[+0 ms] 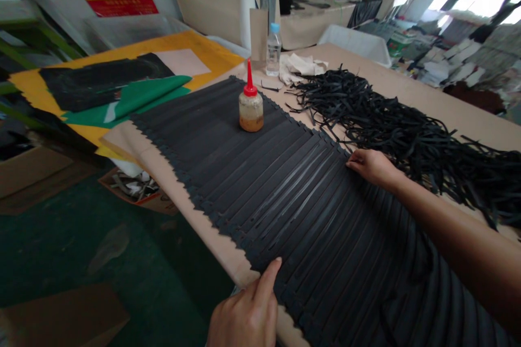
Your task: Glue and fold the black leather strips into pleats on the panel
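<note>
A long row of flat black strips (285, 195) lies side by side across the brown table (431, 95). My left hand (246, 314) is at the near edge, index finger stretched out and pressing on the end of one strip. My right hand (372, 165) rests at the far edge of the row, fingers curled on the strip ends there. Neither hand lifts anything. A glue bottle (251, 104) with a red nozzle and amber liquid stands upright on the strips farther left.
A loose heap of black strips (407, 135) lies beyond my right hand. A water bottle (273, 49) and crumpled cloth (301, 65) stand at the table's far end. Yellow, green and black sheets (122, 87) lie to the left. A cardboard box (138, 190) sits on the green floor.
</note>
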Motion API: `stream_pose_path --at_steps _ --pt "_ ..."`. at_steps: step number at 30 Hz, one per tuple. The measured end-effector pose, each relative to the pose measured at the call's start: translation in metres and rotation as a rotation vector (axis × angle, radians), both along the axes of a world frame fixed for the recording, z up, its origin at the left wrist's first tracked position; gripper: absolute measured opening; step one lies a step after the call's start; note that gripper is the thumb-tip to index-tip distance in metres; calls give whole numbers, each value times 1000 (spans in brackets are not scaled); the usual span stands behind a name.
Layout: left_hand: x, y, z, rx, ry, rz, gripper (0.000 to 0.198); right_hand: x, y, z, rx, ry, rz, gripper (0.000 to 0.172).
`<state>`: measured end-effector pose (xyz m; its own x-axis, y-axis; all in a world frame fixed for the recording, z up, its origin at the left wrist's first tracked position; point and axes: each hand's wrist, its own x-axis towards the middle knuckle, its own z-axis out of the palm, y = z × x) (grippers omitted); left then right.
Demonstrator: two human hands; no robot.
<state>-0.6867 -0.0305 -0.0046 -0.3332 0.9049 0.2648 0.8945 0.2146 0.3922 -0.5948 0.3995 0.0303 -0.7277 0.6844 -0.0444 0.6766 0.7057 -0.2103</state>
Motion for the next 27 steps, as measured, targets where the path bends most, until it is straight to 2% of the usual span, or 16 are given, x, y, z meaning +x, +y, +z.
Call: stream_pose_path --at_steps 5,7,9,12,15,18,20,22,25,27 --pt "-2 0 -1 7 12 4 48 1 1 10 124 76 -61 16" --pt "-2 0 -2 4 -5 11 48 14 -3 22 188 157 -125 22" --pt "-2 0 -1 -10 -82 25 46 39 -16 35 190 261 -174 24" --pt "0 -3 3 27 -343 129 35 95 -60 51 98 336 -189 22" --pt "4 -8 8 77 -558 275 29 152 -130 59 -66 269 -166 23" --pt "18 -11 12 61 -672 270 27 184 -205 55 -285 184 -116 31" --pt "32 -11 16 28 -762 197 26 190 -245 46 -361 128 -92 33" --pt "50 -6 21 -8 -843 115 25 186 -270 35 -324 90 -102 29" --pt "77 7 29 -34 -921 14 25 173 -289 23 -235 112 -162 18" --pt "93 17 36 -29 -974 -36 28 164 -297 20 -336 256 -232 20"
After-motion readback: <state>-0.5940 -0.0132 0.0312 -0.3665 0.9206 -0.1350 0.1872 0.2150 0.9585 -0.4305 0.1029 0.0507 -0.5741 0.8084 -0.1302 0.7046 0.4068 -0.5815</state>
